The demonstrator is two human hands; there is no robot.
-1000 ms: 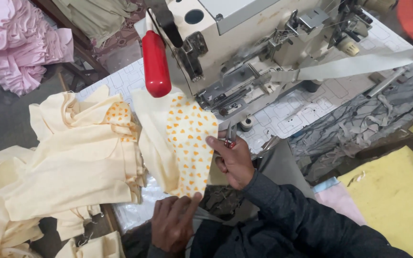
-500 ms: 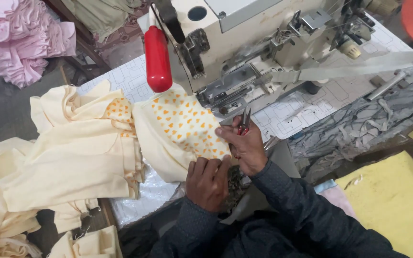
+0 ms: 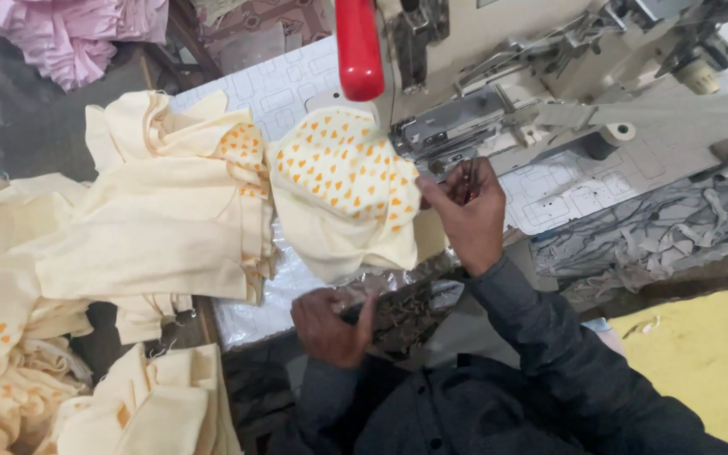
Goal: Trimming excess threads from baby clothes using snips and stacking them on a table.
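Your right hand (image 3: pixel 463 211) pinches small snips (image 3: pixel 468 179) against the spotted cloth (image 3: pixel 343 181) by the sewing machine (image 3: pixel 499 101); your left hand (image 3: pixel 330 324) hangs loosely curled, fingers released.

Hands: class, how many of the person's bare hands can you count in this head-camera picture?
2. The right hand pinches the cream fabric piece with orange heart prints beside the sewing machine. The left hand hovers lower, off the cloth. None seem hidden.

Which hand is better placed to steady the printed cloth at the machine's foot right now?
Right, probably. The right hand already touches the edge of the heart-print cloth beside the sewing machine. The left hand hangs low near the table edge, off the cloth.
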